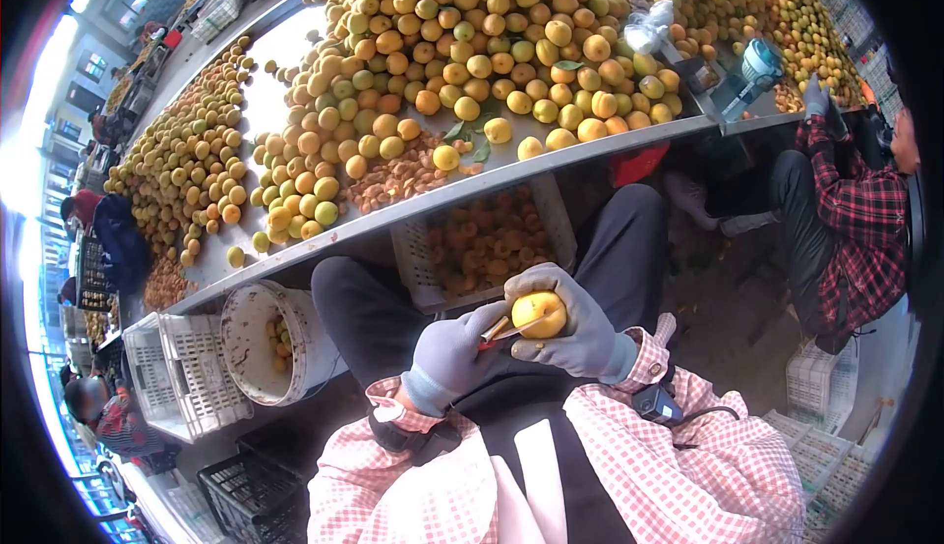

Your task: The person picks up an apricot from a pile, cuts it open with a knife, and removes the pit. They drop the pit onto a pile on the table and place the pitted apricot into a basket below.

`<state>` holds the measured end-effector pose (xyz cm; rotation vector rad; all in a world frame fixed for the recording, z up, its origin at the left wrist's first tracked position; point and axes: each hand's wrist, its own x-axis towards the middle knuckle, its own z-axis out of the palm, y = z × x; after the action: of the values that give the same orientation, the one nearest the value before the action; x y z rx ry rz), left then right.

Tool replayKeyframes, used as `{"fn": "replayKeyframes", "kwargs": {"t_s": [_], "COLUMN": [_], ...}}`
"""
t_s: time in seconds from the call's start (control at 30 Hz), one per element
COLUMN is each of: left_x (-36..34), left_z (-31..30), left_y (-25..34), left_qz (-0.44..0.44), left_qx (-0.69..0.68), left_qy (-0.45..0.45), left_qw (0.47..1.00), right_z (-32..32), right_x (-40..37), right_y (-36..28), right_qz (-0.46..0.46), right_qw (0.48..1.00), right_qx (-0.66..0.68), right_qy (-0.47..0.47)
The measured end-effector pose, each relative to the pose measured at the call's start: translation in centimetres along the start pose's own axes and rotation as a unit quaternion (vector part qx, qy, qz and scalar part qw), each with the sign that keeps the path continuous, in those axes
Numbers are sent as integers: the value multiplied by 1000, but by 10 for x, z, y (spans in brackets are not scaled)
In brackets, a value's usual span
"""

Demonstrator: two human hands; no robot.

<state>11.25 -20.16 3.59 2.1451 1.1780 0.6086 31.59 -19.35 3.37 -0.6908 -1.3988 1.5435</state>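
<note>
A yellow apricot [538, 314] sits in the gloved fingers of my right hand [582, 333], above my lap. My left hand [447, 359], also in a grey glove, is closed on a small knife [500, 332] with a bit of red showing at its handle. The thin blade lies against the near side of the apricot. Between my knees, just beyond my hands, stands a white plastic crate [417, 267] holding apricot halves [489, 241].
A metal table [393, 212] in front carries heaped apricots [462, 38] and a patch of apricot stones [398, 176]. A white bucket [246, 333] and crates [177, 377] stand left. At right sits a person in a plaid shirt [860, 215], near a bottle [752, 77].
</note>
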Motion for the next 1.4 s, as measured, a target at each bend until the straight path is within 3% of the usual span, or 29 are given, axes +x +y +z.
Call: {"fn": "replayKeyframes", "kwargs": {"t_s": [0.23,0.43,0.5,0.57,0.63,0.7,0.73,0.77,0.87,1.03,1.1,1.17,1.23,1.3,1.37,1.4], "left_x": [-6,-4,0,5,9,9,8,8,10,23,25,27,28,29,35,38], "left_z": [3,13,17,21,18,12,7,7,-3,4,3,1,1,-2,-3,-4], "left_y": [2,-7,-12,-16,-12,-9,-9,-7,-9,-1,0,5,2,4,6,7], "left_qz": [-25,-23,-32,-81,-95,-100,-126,-154,-194,-78,-76,-44,-41,4,50,99], "left_qx": [-20,0,2,-29,-37,-235,-257,-347,-351,-306,-257,-157,-121,-39,-9,22], "left_qy": [-24,-20,-3,12,31,114,125,168,133,86,62,35,34,25,28,31], "left_qw": [999,1000,999,996,994,960,950,910,906,945,961,986,991,999,998,994], "right_z": [2,6,7,7,6,-3,-12,-17,-15,3,11,10,6,8,12,13], "right_x": [1,3,4,8,14,16,17,18,18,22,23,21,16,15,12,9], "right_y": [0,-4,5,12,11,9,10,10,9,12,25,28,39,33,23,26], "right_qz": [-4,71,110,103,154,150,166,181,207,258,254,287,261,249,221,272], "right_qw": [998,995,986,990,962,960,947,933,926,909,881,851,900,915,957,899], "right_qx": [-66,54,122,80,194,193,229,263,279,283,322,371,299,274,132,311], "right_qy": [1,-44,33,51,113,140,154,166,148,164,236,236,181,163,129,147]}}
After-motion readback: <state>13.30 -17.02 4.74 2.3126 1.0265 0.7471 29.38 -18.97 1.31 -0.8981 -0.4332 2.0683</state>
